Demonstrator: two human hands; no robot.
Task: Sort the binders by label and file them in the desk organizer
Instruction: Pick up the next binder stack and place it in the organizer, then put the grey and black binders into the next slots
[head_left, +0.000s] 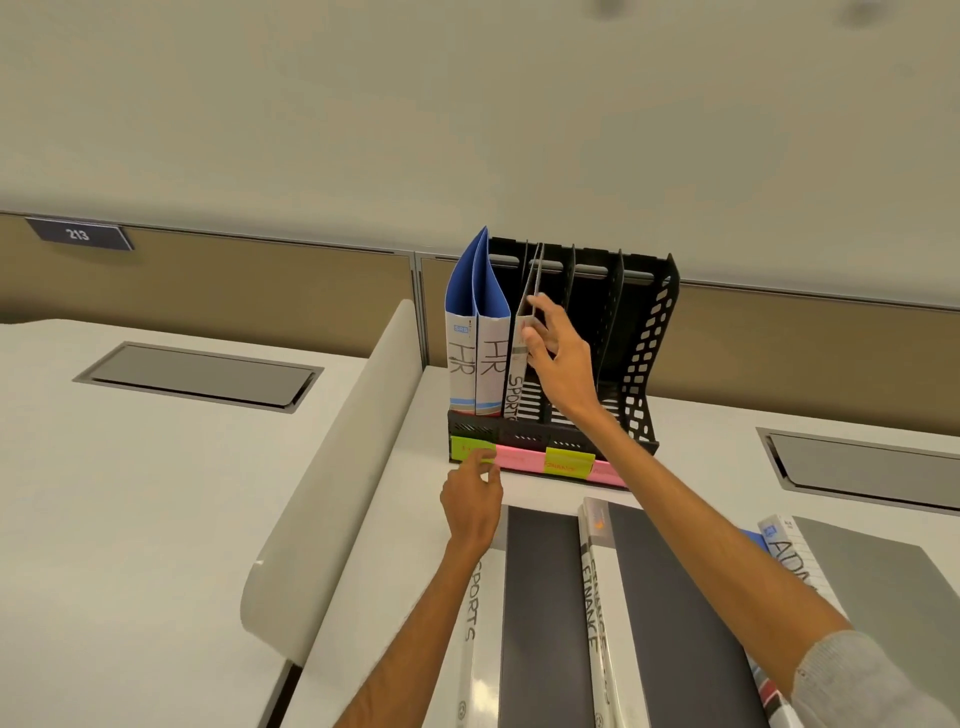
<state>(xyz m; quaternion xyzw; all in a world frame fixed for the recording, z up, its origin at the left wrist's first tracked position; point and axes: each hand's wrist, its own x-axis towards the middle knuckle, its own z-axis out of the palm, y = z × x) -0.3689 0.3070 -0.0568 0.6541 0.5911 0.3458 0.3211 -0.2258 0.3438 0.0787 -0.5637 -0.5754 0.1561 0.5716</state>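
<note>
Head view: the left hand (471, 501) rests loosely open, fingertips on the organizer's (644, 364) label strip. Two HR binders (475, 358) fill its left slot. The right hand (558, 358) pinches the SPORTS binder (519, 364) in the next slot; it looks light, stiff and slick, best held by the spine.

Two blue HR binders (475, 332) and a grey SPORTS binder (521, 364) stand upright in the black organizer (639, 364).

Single head-worn wide-angle view, directed forward and down over the desk (156, 467), desk organizer (597, 322) centred at arm's reach, partition wall behind, edges visibly curved.
</note>
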